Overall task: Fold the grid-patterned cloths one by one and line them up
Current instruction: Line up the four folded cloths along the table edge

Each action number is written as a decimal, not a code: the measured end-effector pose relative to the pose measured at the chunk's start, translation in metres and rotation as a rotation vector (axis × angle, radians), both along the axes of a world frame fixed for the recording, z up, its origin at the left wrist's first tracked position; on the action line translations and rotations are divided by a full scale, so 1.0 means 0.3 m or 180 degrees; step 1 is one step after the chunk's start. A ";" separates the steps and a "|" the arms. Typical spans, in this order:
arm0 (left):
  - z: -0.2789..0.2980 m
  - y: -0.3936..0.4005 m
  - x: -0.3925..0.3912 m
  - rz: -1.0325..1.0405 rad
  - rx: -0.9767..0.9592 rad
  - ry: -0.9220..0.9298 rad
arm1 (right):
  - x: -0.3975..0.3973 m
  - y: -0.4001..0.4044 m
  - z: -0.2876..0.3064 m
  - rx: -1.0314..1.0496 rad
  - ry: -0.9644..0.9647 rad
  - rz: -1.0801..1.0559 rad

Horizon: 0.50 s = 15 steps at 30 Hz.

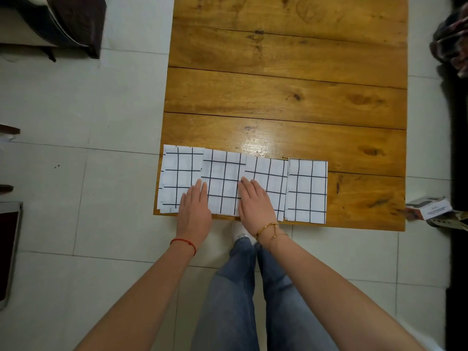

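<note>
four folded grid-patterned cloths are seen lined up in a row along the near edge of the wooden desk [291, 84], each touching or slightly overlapping its neighbour. the leftmost cloth [177, 173] lies at the desk's near left corner, the second cloth [224, 171] is laid just beside it, the third cloth [271, 176] follows, and the rightmost cloth [307, 191] ends the row, well short of the desk's right edge.

the left hand [195, 206] is laid flat, fingers straight and close together, over the seam between the leftmost and second cloths; nothing is gripped by it. the right hand [254, 201] is likewise pressed flat with straight fingers over the seam between the second and third cloths, and nothing is held. the rightmost cloth is left untouched, just beside the right hand's far side.

the near lower parts of the first three cloths are covered by the hands, so their near edges there cannot be made out. how many layers each fold holds cannot be told, though stepped edges are seen at the sides of some. a small box [428, 209] at the desk's right near corner is partly hidden and its print is too small to read. dark items at the upper left and right edges are cut off by the frame.
</note>
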State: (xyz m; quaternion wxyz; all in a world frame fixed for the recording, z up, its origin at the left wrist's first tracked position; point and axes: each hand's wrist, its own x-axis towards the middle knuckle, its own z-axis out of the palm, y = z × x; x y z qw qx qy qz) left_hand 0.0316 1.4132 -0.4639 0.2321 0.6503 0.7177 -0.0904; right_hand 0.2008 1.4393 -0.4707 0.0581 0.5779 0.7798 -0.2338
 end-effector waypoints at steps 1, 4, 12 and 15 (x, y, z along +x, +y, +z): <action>0.004 0.003 -0.010 0.0020 0.0004 0.0021 | -0.008 0.002 0.005 0.0027 0.0034 -0.0001; 0.016 0.016 -0.064 0.0196 0.0047 0.0102 | -0.044 0.014 0.019 0.0054 0.0107 0.0093; 0.019 0.055 -0.245 0.0783 0.0019 0.0062 | -0.121 0.034 0.027 0.0003 0.0362 -0.0580; 0.019 0.069 -0.264 0.0976 0.0106 -0.0238 | -0.120 0.048 0.030 -0.0015 0.0668 -0.1103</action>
